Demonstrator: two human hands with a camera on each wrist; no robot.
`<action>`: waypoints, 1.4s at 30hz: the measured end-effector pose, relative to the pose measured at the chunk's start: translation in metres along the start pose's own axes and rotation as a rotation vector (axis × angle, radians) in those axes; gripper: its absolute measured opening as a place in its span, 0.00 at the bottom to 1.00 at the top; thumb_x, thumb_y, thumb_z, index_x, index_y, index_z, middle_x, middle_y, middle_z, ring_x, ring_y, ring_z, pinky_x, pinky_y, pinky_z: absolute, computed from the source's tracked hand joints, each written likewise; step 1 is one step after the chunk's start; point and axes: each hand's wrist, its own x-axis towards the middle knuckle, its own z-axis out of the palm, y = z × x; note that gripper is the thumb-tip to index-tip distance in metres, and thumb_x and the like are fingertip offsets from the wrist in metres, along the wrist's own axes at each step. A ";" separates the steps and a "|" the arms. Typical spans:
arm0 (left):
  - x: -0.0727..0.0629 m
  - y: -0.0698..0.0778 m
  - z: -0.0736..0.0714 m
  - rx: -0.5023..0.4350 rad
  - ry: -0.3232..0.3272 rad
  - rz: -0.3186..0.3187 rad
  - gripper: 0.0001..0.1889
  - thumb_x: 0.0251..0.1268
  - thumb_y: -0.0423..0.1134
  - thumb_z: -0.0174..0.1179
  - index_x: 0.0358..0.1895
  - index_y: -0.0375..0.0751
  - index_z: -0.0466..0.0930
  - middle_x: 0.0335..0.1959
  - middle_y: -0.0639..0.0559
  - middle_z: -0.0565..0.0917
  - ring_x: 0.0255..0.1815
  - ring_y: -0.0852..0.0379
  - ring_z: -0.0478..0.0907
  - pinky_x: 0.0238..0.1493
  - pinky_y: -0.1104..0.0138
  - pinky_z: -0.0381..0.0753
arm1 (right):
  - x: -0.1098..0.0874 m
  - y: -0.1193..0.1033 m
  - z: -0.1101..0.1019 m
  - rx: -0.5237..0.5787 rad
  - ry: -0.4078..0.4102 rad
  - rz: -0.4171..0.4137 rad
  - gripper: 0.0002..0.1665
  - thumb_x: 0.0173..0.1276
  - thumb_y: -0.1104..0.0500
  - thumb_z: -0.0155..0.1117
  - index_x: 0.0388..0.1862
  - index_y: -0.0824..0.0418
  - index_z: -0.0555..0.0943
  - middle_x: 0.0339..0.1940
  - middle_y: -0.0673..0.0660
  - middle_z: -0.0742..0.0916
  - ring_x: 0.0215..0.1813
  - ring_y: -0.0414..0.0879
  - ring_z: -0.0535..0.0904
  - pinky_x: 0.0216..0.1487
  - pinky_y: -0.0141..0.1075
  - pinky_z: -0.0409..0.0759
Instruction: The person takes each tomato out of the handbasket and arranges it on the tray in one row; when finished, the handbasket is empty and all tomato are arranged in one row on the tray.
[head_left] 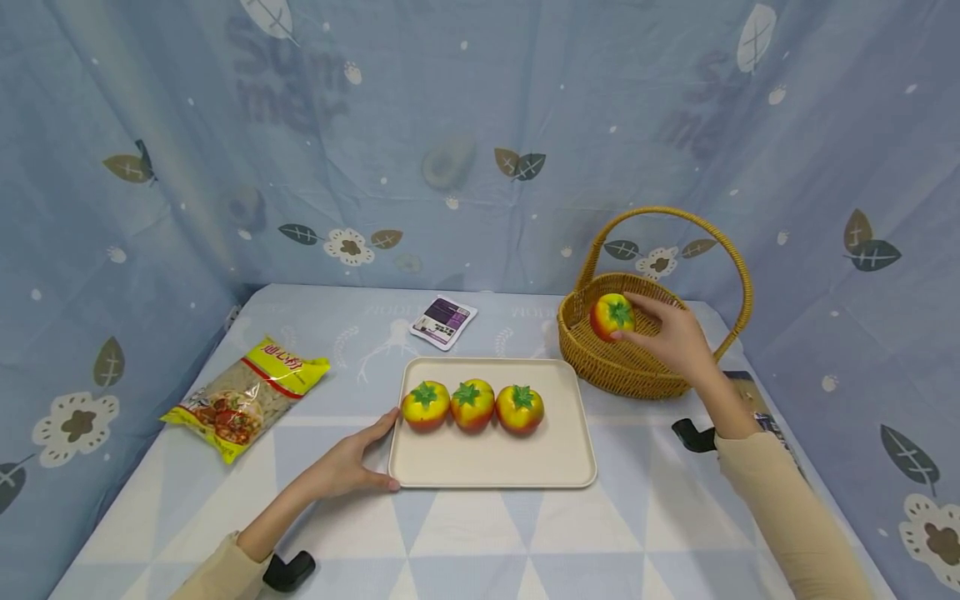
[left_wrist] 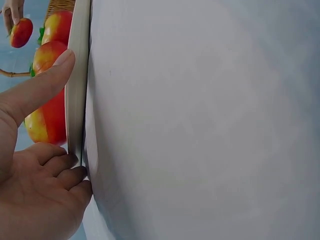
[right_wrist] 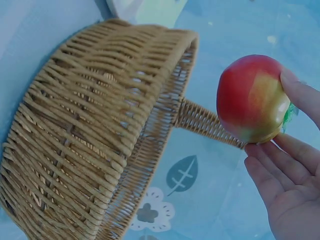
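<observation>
Above the wicker basket (head_left: 637, 379), my right hand (head_left: 671, 337) holds a red-and-yellow tomato (head_left: 611, 317) with a green leafy top. Thumb and fingertips pinch it near its leafy end, as the right wrist view shows the tomato (right_wrist: 252, 100) beside the basket's open rim. My left hand (head_left: 348, 462) rests against the left edge of a cream rectangular tray (head_left: 495, 467), its thumb by the near corner and its fingertips farther up the rim. On that tray three similar tomatoes (head_left: 472, 406) sit in a row. The left wrist view shows the thumb lying along the tray's side (left_wrist: 77, 90).
A yellow noodle packet (head_left: 247, 396) lies at the left of the table. Behind the tray is a small purple-and-white packet (head_left: 444, 322). The basket's tall handle (head_left: 742, 283) arches up at the back right, near the patterned curtain (head_left: 480, 125).
</observation>
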 end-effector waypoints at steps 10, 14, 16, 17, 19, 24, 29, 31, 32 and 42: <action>0.000 0.000 0.000 0.000 -0.002 0.001 0.58 0.44 0.49 0.77 0.76 0.35 0.50 0.75 0.39 0.53 0.74 0.37 0.51 0.71 0.45 0.52 | -0.024 -0.013 0.006 0.017 0.015 -0.085 0.40 0.54 0.51 0.77 0.65 0.62 0.75 0.59 0.66 0.81 0.59 0.65 0.76 0.56 0.60 0.75; 0.001 -0.001 0.000 0.001 -0.005 -0.003 0.58 0.44 0.49 0.77 0.76 0.36 0.50 0.76 0.39 0.53 0.74 0.37 0.51 0.71 0.45 0.53 | -0.033 -0.015 0.011 0.021 0.018 -0.134 0.39 0.53 0.52 0.78 0.63 0.63 0.76 0.57 0.65 0.82 0.57 0.65 0.78 0.53 0.59 0.77; 0.002 -0.001 0.000 0.000 -0.007 -0.002 0.58 0.44 0.49 0.77 0.76 0.36 0.49 0.76 0.39 0.53 0.74 0.37 0.51 0.71 0.45 0.52 | -0.038 -0.016 0.015 0.023 0.017 -0.152 0.39 0.52 0.52 0.78 0.63 0.63 0.77 0.56 0.64 0.83 0.56 0.64 0.78 0.53 0.59 0.78; 0.002 -0.001 0.000 -0.002 -0.007 -0.002 0.58 0.44 0.49 0.77 0.76 0.36 0.49 0.76 0.39 0.53 0.74 0.37 0.51 0.71 0.45 0.52 | -0.039 -0.017 0.017 0.019 0.013 -0.160 0.39 0.53 0.52 0.78 0.62 0.63 0.77 0.56 0.64 0.83 0.56 0.64 0.78 0.52 0.59 0.78; 0.002 -0.001 0.000 -0.006 -0.009 -0.003 0.58 0.44 0.49 0.77 0.76 0.35 0.49 0.75 0.39 0.53 0.74 0.37 0.51 0.71 0.45 0.52 | -0.043 -0.017 0.020 0.021 0.001 -0.167 0.39 0.53 0.52 0.78 0.63 0.62 0.77 0.56 0.63 0.83 0.55 0.64 0.79 0.52 0.59 0.78; 0.001 0.000 0.001 -0.014 -0.008 -0.010 0.58 0.43 0.48 0.77 0.76 0.35 0.50 0.75 0.39 0.53 0.74 0.37 0.51 0.71 0.45 0.52 | -0.050 -0.018 0.029 0.040 -0.045 -0.140 0.39 0.53 0.50 0.78 0.64 0.59 0.77 0.57 0.61 0.83 0.56 0.62 0.78 0.52 0.58 0.79; 0.002 0.000 0.001 -0.018 -0.008 -0.010 0.58 0.44 0.48 0.77 0.76 0.36 0.50 0.76 0.40 0.53 0.74 0.38 0.50 0.71 0.46 0.52 | -0.057 -0.017 0.037 0.058 -0.077 -0.121 0.40 0.53 0.49 0.77 0.64 0.60 0.77 0.57 0.61 0.83 0.58 0.62 0.78 0.54 0.57 0.78; 0.002 -0.001 0.001 -0.017 -0.009 -0.012 0.58 0.44 0.48 0.77 0.76 0.36 0.49 0.76 0.40 0.53 0.74 0.38 0.50 0.71 0.46 0.52 | -0.060 -0.017 0.042 0.068 -0.081 -0.125 0.39 0.52 0.50 0.78 0.63 0.60 0.77 0.57 0.61 0.83 0.58 0.61 0.78 0.54 0.57 0.78; 0.002 -0.001 0.001 -0.017 -0.010 -0.013 0.58 0.44 0.48 0.77 0.76 0.36 0.49 0.76 0.40 0.53 0.74 0.38 0.50 0.71 0.46 0.52 | -0.061 -0.016 0.044 0.074 -0.087 -0.129 0.39 0.52 0.50 0.78 0.63 0.61 0.77 0.57 0.61 0.83 0.58 0.61 0.78 0.54 0.57 0.78; 0.001 -0.001 0.000 -0.005 -0.008 -0.002 0.58 0.43 0.49 0.77 0.76 0.36 0.50 0.75 0.39 0.53 0.74 0.38 0.51 0.71 0.46 0.52 | -0.072 -0.007 0.069 0.121 -0.177 -0.083 0.40 0.53 0.45 0.76 0.63 0.61 0.77 0.57 0.62 0.83 0.59 0.60 0.77 0.55 0.54 0.78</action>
